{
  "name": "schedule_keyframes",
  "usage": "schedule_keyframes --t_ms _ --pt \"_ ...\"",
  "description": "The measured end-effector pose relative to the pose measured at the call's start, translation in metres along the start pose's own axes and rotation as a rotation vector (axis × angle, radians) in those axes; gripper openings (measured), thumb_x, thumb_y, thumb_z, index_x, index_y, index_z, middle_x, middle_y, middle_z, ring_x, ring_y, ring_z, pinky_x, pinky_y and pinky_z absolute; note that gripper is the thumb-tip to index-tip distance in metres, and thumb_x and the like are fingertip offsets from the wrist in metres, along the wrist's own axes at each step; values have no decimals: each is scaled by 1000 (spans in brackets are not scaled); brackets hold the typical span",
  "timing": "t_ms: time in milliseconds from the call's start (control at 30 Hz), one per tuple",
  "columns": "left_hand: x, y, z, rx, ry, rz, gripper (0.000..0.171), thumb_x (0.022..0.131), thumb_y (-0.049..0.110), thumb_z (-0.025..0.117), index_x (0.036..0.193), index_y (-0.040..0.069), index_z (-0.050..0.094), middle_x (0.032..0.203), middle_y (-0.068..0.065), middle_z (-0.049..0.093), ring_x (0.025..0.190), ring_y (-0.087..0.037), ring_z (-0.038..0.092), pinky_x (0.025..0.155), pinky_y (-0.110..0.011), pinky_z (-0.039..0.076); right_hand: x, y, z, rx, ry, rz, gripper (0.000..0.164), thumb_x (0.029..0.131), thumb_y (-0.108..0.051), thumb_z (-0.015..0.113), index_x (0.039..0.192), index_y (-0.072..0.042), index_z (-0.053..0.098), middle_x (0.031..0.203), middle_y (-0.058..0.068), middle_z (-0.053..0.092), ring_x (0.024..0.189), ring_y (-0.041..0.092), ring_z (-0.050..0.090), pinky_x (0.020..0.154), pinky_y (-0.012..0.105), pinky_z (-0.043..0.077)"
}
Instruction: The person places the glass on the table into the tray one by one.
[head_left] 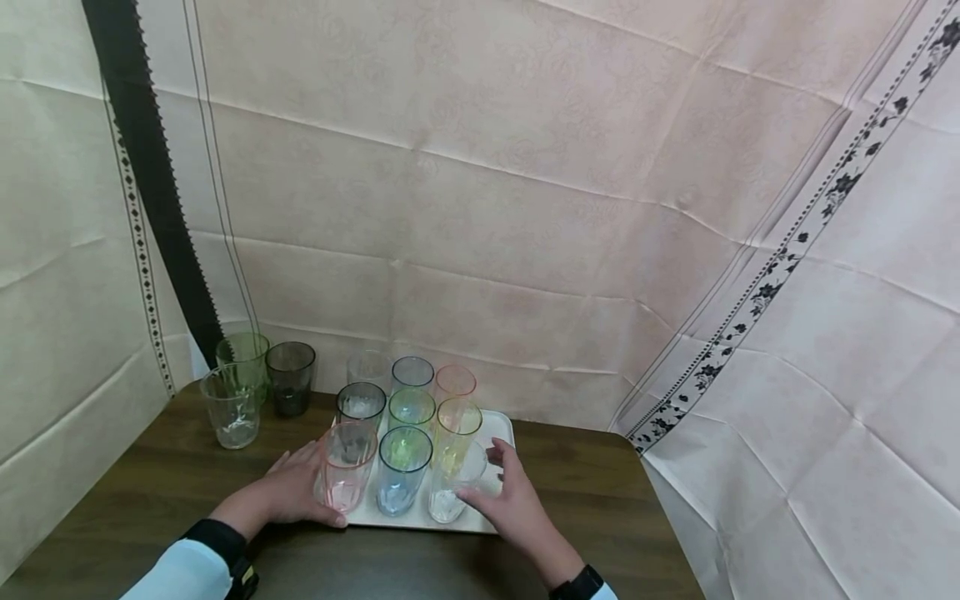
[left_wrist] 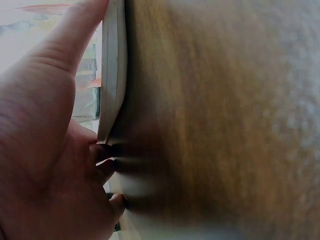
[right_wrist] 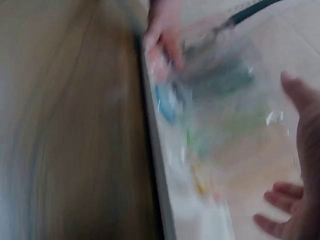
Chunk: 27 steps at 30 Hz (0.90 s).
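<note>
OK so we've got a white, flat, rounded-corner tray on the dark brown wooden surface, w/ nine tall see-through drinking glasses on it, 3x3. Imo the main risk is tipping: they're tall, packed close, no dividers that we can see, so a tilt or jerk of the tray prob knocks them together. Our left grip is curled on the tray's near-left corner, right by the pink-tinted see-through tumbler, so it could nudge that one. Our right grip has thumb and fingers apart, holding nothing afaict, just beside the colourless see-through tumbler; can't tell if they touch. A sideways bump there could topple it, & lifting w/ only the left side held would prob tip the tray rightward. Orientation-wise: tray's flat, no obvious front; long axis looks left-to-right, tho foreshortening makes that approx. Glasses stand upright, mouths up, long axes vertical.
</note>
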<state>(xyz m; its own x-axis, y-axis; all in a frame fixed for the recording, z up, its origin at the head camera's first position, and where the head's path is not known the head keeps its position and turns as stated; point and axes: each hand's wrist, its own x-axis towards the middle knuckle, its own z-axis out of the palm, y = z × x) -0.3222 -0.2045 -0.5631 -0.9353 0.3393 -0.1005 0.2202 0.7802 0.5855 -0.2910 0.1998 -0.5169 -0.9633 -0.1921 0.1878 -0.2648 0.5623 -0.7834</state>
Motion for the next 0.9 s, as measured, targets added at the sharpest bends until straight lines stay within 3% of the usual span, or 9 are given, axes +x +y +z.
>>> schedule_keyframes --t_ms 167,300,500,633,767,833,900 --pt "-1 1 0 -2 -3 -4 147 74 65 98 169 -13 18 170 -45 23 158 -65 18 124 -83 10 -11 29 -24 -344 6 -109 112 89 -70 84 169 -7 36 163 13 52 149 35 52 117 61 48" --pt "-1 0 0 7 5 3 147 74 65 98 169 -13 17 170 -44 24 158 -65 19 124 -83 11 -17 45 -37 -465 19 -152 108 90 -74 80 166 -7 42 161 14 54 147 34 54 116 60 49" --pt "-2 -4 0 3 19 28 146 74 65 97 170 -11 17 170 -44 26 157 -65 21 122 -85 14 -23 59 -47 -554 10 -136 98 93 -62 85 161 -4 47 158 21 56 145 41 56 114 67 48" --pt "-9 -15 -2 -26 57 69 140 77 63 97 171 -7 21 170 -42 29 156 -65 26 120 -83 24 -25 66 -52 -592 -13 -116 96 93 -60 85 162 -3 47 160 20 55 147 42 54 115 68 47" --pt "-24 -24 -16 -66 113 115 128 83 58 95 170 -6 28 168 -41 33 152 -66 32 115 -80 37 -30 73 -59 -607 -14 -104 96 93 -58 86 161 -2 49 161 20 55 148 43 52 116 69 46" --pt "-34 -30 -26 -85 140 100 117 87 57 92 166 -8 36 165 -40 40 149 -64 38 112 -78 42 -32 76 -62 -615 -17 -95 95 94 -59 85 161 -1 49 162 20 55 148 43 52 116 69 46" --pt "-44 -38 -37 -92 182 44 103 92 59 87 159 -8 48 158 -39 49 144 -62 46 108 -76 47 -34 79 -64 -619 -19 -93 95 94 -60 84 161 -1 49 161 20 55 148 43 53 114 70 47"
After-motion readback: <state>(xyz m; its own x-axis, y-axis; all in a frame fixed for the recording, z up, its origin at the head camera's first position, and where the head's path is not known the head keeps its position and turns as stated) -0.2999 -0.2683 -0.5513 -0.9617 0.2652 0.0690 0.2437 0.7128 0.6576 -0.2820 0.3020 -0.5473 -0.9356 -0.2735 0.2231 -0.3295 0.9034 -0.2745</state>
